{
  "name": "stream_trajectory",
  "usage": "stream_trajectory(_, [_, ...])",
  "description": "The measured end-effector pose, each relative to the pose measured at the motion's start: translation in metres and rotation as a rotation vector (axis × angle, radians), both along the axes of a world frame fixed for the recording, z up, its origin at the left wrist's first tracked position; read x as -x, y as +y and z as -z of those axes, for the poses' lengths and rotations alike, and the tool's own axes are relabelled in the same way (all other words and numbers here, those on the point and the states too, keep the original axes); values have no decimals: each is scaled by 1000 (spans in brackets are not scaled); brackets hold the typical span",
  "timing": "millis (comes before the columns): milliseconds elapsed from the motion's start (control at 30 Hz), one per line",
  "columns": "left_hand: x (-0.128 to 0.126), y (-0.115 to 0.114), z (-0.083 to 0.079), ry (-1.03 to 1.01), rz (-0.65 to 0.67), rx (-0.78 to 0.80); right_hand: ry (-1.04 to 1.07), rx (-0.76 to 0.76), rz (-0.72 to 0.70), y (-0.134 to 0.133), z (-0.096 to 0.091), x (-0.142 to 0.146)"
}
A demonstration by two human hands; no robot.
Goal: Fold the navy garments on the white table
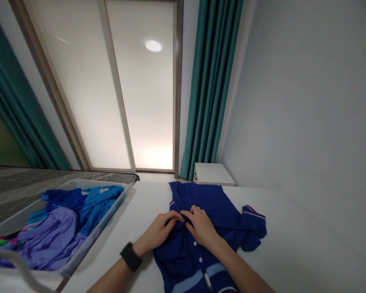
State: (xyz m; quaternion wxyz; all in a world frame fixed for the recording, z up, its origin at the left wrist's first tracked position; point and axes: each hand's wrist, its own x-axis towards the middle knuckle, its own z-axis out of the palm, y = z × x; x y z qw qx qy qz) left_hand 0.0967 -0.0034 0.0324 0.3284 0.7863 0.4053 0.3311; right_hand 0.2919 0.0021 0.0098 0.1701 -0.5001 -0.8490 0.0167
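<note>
A dark blue button-front shirt [201, 197] lies spread on the white table [143, 203], its striped sleeve cuff [254, 211] out to the right. White buttons [200, 259] run down its front, toward a light blue band near me. My left hand [160, 230], a black watch on its wrist, has thumb and forefinger closed on the fabric at the button line. Close beside it, my right hand [203, 228] bends over the same spot, fingers closed on the cloth. What sits right between the fingertips is hidden.
On the left stands a plastic bin [102, 221] with crumpled blue and purple clothes [56, 232]. A pale curved bar [21, 266] crosses its near corner. Behind the table are a small white cabinet [215, 174], a teal curtain [212, 89] and frosted sliding doors [140, 106]. A wall [308, 101] bounds the right.
</note>
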Motion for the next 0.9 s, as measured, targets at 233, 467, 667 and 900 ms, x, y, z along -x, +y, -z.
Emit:
stream_trajectory(233, [21,35,22,137,-430,-10,273,-86,-141,-7,4,-4])
stream_trajectory(467, [0,37,25,86,-308,20,431,-63,-169,-5,15,-5])
stream_trajectory(667, [56,51,-1,-422,-690,-76,216,-22,-24,-1,23,-8])
stream_trajectory(900, [121,30,1,62,-894,-216,95,-1,40,-1,26,-8])
